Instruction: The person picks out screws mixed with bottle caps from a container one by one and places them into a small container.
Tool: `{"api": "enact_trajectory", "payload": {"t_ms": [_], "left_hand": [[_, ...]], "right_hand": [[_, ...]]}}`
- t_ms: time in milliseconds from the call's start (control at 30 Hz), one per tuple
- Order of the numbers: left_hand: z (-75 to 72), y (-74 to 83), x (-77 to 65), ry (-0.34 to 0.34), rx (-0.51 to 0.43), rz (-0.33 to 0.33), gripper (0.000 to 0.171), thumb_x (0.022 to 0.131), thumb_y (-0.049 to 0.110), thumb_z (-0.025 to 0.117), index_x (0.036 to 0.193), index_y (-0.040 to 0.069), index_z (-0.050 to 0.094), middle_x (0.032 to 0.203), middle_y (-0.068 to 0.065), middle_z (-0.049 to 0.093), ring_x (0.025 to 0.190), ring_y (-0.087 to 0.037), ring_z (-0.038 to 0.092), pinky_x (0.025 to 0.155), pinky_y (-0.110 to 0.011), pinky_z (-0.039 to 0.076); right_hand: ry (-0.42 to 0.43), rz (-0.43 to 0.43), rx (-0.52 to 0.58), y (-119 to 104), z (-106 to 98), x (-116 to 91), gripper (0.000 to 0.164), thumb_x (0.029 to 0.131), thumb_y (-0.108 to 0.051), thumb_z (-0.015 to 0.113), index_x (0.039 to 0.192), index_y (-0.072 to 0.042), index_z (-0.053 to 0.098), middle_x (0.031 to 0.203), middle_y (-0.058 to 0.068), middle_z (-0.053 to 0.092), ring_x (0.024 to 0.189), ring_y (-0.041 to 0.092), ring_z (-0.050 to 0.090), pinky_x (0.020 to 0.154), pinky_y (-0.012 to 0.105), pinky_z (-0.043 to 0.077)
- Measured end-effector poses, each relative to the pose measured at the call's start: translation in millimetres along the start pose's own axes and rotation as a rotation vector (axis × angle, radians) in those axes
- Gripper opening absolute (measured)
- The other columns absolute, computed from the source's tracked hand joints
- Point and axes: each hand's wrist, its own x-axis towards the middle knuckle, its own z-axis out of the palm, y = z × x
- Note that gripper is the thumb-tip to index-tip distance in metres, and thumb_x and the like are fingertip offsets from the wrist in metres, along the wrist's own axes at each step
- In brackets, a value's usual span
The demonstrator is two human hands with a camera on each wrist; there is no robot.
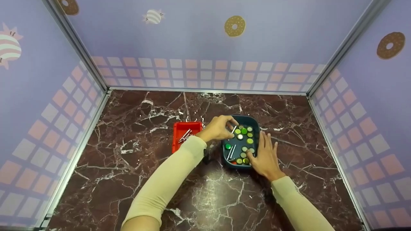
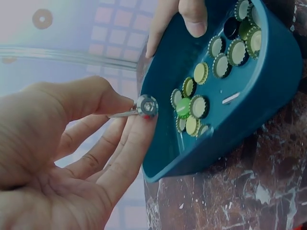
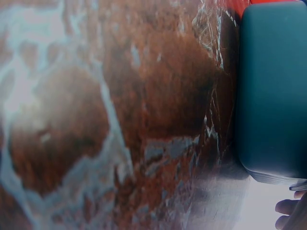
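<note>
My left hand is over the left side of a dark teal bin. Its thumb and fingertips pinch a silver bolt whose round head has a hex socket. Across the bin's right wall lies my right hand, fingers stretched along the outside and thumb hooked inside over the rim. Several bottle caps, green, yellow and pale, are scattered on the bin's floor. Two slim silver bolts lie among them at the left. The right wrist view catches only fingers at its lower corner, by the bin's outer wall.
A smaller red bin stands left of the teal one, with several silver bolts inside; my left forearm partly covers it. Both stand on a dark red marbled tabletop, enclosed by patterned panels at the back and sides.
</note>
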Motion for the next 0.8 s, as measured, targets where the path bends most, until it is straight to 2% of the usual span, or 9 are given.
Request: {"api": "enact_trajectory", "payload": {"t_ms": [133,333,467,667,800], "left_hand": [[-8.5,-6.4,-3.6,0.024,-0.016,0.013,0.046,0.096,0.006,0.091,0.141,0.010,0.080,0.127,-0.015,0.083,0.115,-0.032,0.081,0.106,-0.047,0.067],[-18.9,-18.1,-11.8,0.055,-0.059,-0.008,0.049,0.093,-0.003,0.083,0.140,0.009,0.079,0.125,-0.016,0.083,0.105,-0.025,0.081,0.099,-0.040,0.069],[-24.9,-25.8,-18.9,0.074,-0.069,-0.010,0.049,0.094,-0.002,0.083,0.141,0.009,0.078,0.128,-0.017,0.084,0.106,-0.024,0.081,0.100,-0.038,0.069],[-35.2,-37.4,-29.3,0.109,-0.064,-0.006,0.050,0.092,-0.004,0.082,0.141,0.007,0.078,0.131,-0.020,0.083,0.111,-0.029,0.083,0.102,-0.040,0.070],[-42.1,-47.7,-37.2,0.124,-0.060,-0.026,0.052,0.090,-0.005,0.082,0.141,0.007,0.078,0.131,-0.020,0.083,0.109,-0.027,0.083,0.101,-0.037,0.069]], "right_hand": [[0.003,0.001,0.001,-0.5,0.3,0.2,0.105,0.109,-0.046,0.069,0.184,0.004,0.014,0.191,0.031,0.025,0.181,0.055,0.016,0.142,0.084,0.012],[0.000,-0.002,0.006,0.1,0.0,0.5,0.105,0.109,-0.045,0.069,0.184,0.004,0.014,0.191,0.031,0.025,0.181,0.055,0.015,0.142,0.084,0.011],[0.003,-0.006,0.000,0.7,-0.9,0.8,0.105,0.109,-0.044,0.069,0.184,0.004,0.014,0.191,0.031,0.025,0.181,0.055,0.015,0.142,0.084,0.011],[0.010,-0.011,-0.006,0.6,-0.3,0.6,0.105,0.109,-0.044,0.068,0.184,0.004,0.014,0.192,0.030,0.023,0.181,0.055,0.013,0.142,0.084,0.009],[0.007,-0.012,0.001,0.2,0.5,-0.2,0.105,0.108,-0.044,0.068,0.184,0.004,0.013,0.192,0.030,0.021,0.182,0.054,0.011,0.142,0.085,0.006]]}}
